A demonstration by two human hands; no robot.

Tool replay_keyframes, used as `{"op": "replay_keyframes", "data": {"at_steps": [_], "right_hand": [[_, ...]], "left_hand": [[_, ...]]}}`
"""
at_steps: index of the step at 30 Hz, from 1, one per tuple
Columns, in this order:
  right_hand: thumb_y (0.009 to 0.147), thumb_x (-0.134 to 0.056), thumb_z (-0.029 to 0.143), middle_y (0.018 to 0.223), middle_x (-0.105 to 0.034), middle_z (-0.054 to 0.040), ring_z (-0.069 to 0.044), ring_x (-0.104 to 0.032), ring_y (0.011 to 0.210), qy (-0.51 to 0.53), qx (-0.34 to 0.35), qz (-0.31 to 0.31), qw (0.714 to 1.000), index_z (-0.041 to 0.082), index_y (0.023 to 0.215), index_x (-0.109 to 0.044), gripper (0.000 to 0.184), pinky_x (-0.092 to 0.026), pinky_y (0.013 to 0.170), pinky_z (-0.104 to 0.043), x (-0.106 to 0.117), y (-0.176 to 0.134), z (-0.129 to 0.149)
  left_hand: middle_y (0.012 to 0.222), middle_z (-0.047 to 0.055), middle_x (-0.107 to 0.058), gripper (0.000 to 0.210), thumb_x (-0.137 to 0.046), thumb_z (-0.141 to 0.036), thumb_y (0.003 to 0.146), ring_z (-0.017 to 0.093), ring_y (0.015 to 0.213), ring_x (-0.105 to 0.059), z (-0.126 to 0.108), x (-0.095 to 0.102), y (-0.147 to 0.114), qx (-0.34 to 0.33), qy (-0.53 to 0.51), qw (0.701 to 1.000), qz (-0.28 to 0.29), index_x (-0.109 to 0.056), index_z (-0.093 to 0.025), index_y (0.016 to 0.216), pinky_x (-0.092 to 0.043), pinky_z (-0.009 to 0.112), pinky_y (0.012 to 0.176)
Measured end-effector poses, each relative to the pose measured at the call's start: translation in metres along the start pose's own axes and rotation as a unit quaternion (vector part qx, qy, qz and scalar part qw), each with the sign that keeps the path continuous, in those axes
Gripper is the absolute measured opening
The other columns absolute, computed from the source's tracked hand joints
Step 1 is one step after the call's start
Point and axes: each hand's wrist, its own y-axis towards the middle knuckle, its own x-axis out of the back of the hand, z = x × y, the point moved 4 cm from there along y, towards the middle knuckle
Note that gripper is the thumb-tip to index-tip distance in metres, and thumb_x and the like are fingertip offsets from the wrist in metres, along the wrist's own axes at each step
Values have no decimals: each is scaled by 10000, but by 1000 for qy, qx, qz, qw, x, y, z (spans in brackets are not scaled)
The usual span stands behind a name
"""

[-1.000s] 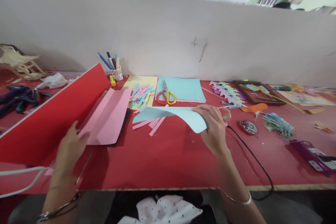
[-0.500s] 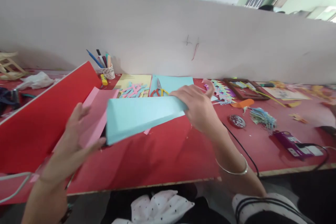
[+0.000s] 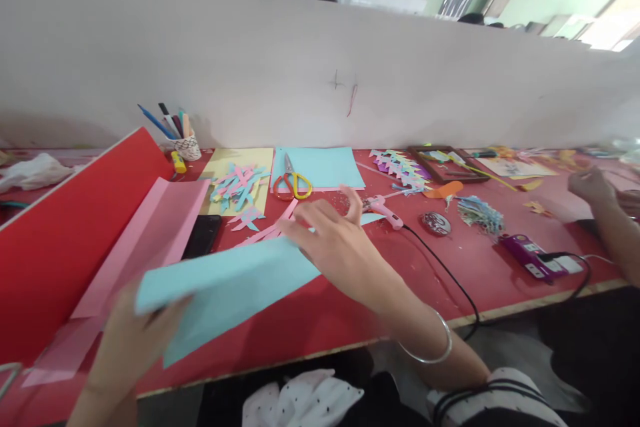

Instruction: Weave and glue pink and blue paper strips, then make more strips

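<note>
A folded sheet of light-blue paper point(image 3: 250, 287) slants above the red table, its lower left part hanging open below the fold. My left hand point(image 3: 135, 340), blurred, grips the paper's left end, with fingers partly behind it. At the right end my right hand point(image 3: 340, 253) bends over the edge with loosely curved fingers; its thumb is hidden. Behind the paper lie pink paper strips point(image 3: 267, 232) and a black phone point(image 3: 202, 236). Scissors with red and yellow handles point(image 3: 293, 185) rest on another light-blue sheet point(image 3: 325, 167).
A red board point(image 3: 85, 227) leans at the left beside folded pink paper point(image 3: 145, 233). Cut paper strips point(image 3: 240, 185) lie on a yellow sheet. At the right are a pink glue gun point(image 3: 386, 212) with its cable, a purple power strip point(image 3: 533, 259) and another person's hand point(image 3: 593, 188).
The paper has come lower and left, and its fold has opened at the left. My left hand has gone from open beside it to gripping its left end.
</note>
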Motion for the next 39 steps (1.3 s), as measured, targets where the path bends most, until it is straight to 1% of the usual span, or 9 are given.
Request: {"op": "replay_keyframes", "data": {"at_steps": [3,5,9,13,18,21,27,32,39], "right_hand": [[864,-433,161,1010,-576,-15,-141,-499,932,-38,-57,-170,983,280,1061,-550,258,-100,1011,-418,13,-10,-4],[875,-433,267,978,-584,-29,-145,-502,919,-15,-34,-193,981,249,1018,-567,197,-164,996,-388,10,-22,-2],[823,-442,531,1045,-589,-88,-200,-487,1014,59,61,6,996,194,1097,-538,445,-260,964,-404,-30,-52,6],[799,-574,296,1014,-619,-68,-185,-541,923,54,54,135,988,215,990,-583,208,-343,905,-386,-76,-84,8],[814,-549,189,827,-636,-25,-132,-567,730,62,50,159,984,210,849,-604,69,-407,797,-298,-98,-102,3],[808,-567,273,860,-629,-37,-138,-568,752,89,62,152,982,207,858,-602,89,-413,702,-266,-97,-103,1],[862,-485,262,761,-597,-15,-121,-537,687,120,56,124,983,206,823,-599,133,-372,601,-241,-102,-105,5],[884,-443,302,745,-579,-12,-108,-514,681,189,29,91,977,204,772,-608,222,-380,620,-220,-104,-114,1],[884,-434,314,710,-567,-22,-124,-495,672,191,-55,120,973,184,710,-578,262,-379,630,-236,-94,-129,-23]], "left_hand": [[440,-10,-548,397,-409,-587,630,234,517,-586,-2,-5,4,88,-5,996,16,-484,-232,468,-467,313,442],[556,18,-622,354,-407,-539,631,260,648,-626,-4,-10,7,125,-15,992,24,-520,-213,552,-501,329,559],[799,81,-687,388,-381,-490,645,288,841,-629,-3,-33,11,95,-13,992,88,-564,-171,771,-490,362,742],[941,113,-679,444,-375,-461,666,286,929,-614,15,-62,8,58,7,989,137,-559,-157,933,-477,364,793],[1057,175,-607,544,-368,-396,763,304,987,-574,22,-67,1,-8,145,986,81,-423,-91,1210,-472,399,775],[1127,144,-569,489,-408,-366,793,283,1078,-508,2,-57,-8,-141,198,969,35,-438,-131,1221,-421,396,882],[1019,58,-630,241,-481,-322,822,185,874,-595,-35,-95,-47,-339,174,882,276,-580,-204,1007,-474,287,724],[674,21,-620,282,-361,-238,880,155,638,-575,-29,-124,-56,-376,184,874,247,-594,-185,730,-426,266,591],[638,11,-624,415,-266,-352,909,127,582,-542,-2,-114,-52,-365,151,887,240,-591,-204,698,-397,241,574]]}}
